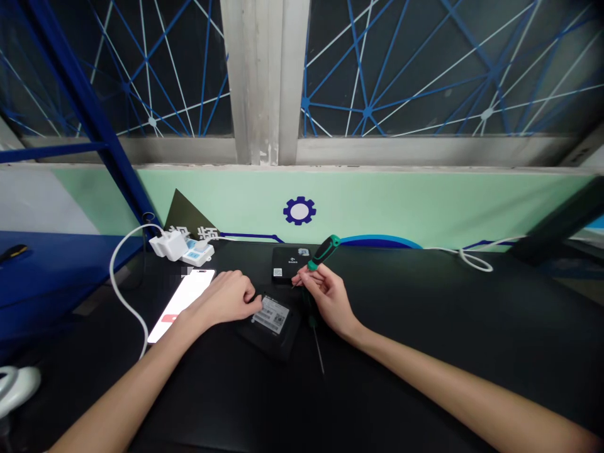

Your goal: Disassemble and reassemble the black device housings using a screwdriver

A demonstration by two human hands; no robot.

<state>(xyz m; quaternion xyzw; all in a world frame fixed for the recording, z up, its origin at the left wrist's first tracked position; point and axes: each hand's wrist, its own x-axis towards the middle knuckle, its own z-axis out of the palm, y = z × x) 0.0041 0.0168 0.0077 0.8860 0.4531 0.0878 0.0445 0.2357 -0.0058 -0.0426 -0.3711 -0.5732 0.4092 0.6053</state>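
Note:
My right hand grips a screwdriver with a green and black handle, its shaft slanting down to the left. Below that hand a second screwdriver lies on the table, its handle partly covered. A flat black box with a white printed label sits between my hands. At the box's upper left edge is my left hand, fingers curled and thumb close to the label; whether something small is pinched there is hidden. Behind them lies another black box with small white markings.
On the left a phone with a bright white screen lies partly under my left forearm. Beyond it are a white power strip with a plugged-in adapter and a looping white cable. Another white cable lies at the back right.

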